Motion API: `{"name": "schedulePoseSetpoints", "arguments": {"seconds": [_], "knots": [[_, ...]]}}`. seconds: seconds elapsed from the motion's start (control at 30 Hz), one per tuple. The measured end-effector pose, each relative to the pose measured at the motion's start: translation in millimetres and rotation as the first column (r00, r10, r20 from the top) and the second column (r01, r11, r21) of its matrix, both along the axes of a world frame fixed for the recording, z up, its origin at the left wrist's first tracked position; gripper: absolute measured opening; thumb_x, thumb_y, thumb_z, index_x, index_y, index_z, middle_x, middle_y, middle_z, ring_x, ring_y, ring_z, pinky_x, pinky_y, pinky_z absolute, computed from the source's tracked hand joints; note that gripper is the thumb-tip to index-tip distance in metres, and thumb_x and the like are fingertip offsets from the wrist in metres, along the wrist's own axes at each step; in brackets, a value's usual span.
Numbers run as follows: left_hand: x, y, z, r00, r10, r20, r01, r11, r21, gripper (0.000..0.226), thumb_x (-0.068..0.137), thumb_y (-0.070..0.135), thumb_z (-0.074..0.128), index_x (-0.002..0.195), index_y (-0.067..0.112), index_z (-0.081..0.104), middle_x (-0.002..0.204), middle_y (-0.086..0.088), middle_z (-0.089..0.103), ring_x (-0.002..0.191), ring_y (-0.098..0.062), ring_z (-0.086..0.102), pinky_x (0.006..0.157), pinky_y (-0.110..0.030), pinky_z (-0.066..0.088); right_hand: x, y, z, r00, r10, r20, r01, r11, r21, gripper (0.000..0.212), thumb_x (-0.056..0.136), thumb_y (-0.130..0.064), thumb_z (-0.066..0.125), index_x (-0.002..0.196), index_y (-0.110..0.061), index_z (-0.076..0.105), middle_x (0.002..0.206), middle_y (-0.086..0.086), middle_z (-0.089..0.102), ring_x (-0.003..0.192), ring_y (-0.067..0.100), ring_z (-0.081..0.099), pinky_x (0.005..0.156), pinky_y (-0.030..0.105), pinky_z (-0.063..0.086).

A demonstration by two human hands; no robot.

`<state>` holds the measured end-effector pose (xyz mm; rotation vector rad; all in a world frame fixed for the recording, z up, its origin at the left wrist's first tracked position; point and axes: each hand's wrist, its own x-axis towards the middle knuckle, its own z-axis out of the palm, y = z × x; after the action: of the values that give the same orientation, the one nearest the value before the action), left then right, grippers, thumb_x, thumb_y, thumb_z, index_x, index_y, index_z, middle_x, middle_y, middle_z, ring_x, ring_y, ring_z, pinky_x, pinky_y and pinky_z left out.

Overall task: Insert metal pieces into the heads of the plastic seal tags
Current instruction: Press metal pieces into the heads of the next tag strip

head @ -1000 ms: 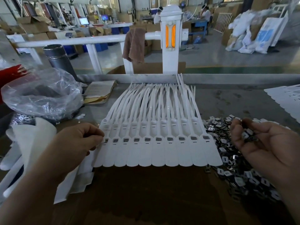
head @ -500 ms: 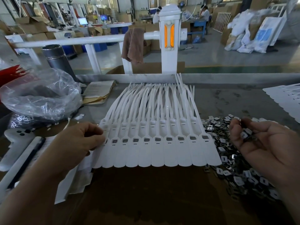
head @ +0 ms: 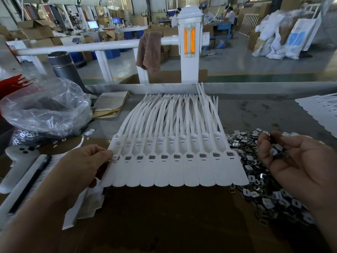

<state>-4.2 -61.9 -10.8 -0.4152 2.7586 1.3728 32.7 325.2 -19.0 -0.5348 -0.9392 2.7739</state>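
Seal tags [head: 175, 170]: white plastic, roughly ten joined side by side in one flat strip, centre of the worktable [head: 255, 110]. Rounded flag ends face the person, thin tails fan away toward the far table edge. Each head has a small rectangular socket that reads grey; can't tell if that's metal. A second row of heads shows just behind the first, looks like another strip underneath.

Metal pieces [head: 255, 181]: loose pile of small dark and silvery stampings, touching the strip's right edge and spreading toward the near right.

Left hand [head: 82, 167]: fingers curled, thumb and fingertips pinching the strip's left edge at the leftmost head. Forearm comes in from bottom left.

Right hand [head: 295, 161]: palm up, cupped, fingers bent round a few metal pieces. Held above the pile, clear of the strip.

Rest, left to right:
- white controller [head: 20, 161] on the near left of the table
- clear plastic bag [head: 45, 110], crumpled, behind it
- steel flask [head: 63, 68], upright, behind the bag
- worn paper booklet [head: 109, 104], between bag and tag tails
- brown towel [head: 149, 50] draped over a white rail
- white post [head: 189, 66] with orange reflectors, behind the table
- another white tag strip [head: 319, 110] at the right edge
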Motion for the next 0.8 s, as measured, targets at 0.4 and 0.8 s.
{"name": "schedulePoseSetpoints", "arguments": {"seconds": [0.4,0.8], "knots": [[5.7,4.5,1.9,0.999,-0.032,-0.025,0.031,0.999,-0.037,0.015,0.091,0.034,0.059,0.085,0.022,0.065,0.073,-0.005,0.062,0.062,-0.021,0.056,0.051,-0.032,0.044,-0.8,0.0,-0.5,1.0,-0.006,-0.002,0.006,1.0,0.011,0.015,0.095,-0.004,0.045,0.101,0.0,0.058,0.087,0.016,0.069,0.076,0.02,0.073,0.062,0.025,0.057],[2.7,7.3,-1.6,1.0,-0.011,-0.027,0.009,0.996,-0.086,0.016,0.084,0.038,0.068,0.085,0.022,0.067,0.079,-0.002,0.066,0.068,-0.021,0.061,0.051,-0.03,0.046,-1.0,1.4,-1.2,1.0,-0.01,0.003,0.01,1.0,0.01,0.016,0.096,-0.005,0.045,0.1,-0.001,0.059,0.088,0.015,0.069,0.075,0.021,0.073,0.061,0.027,0.058]]}}
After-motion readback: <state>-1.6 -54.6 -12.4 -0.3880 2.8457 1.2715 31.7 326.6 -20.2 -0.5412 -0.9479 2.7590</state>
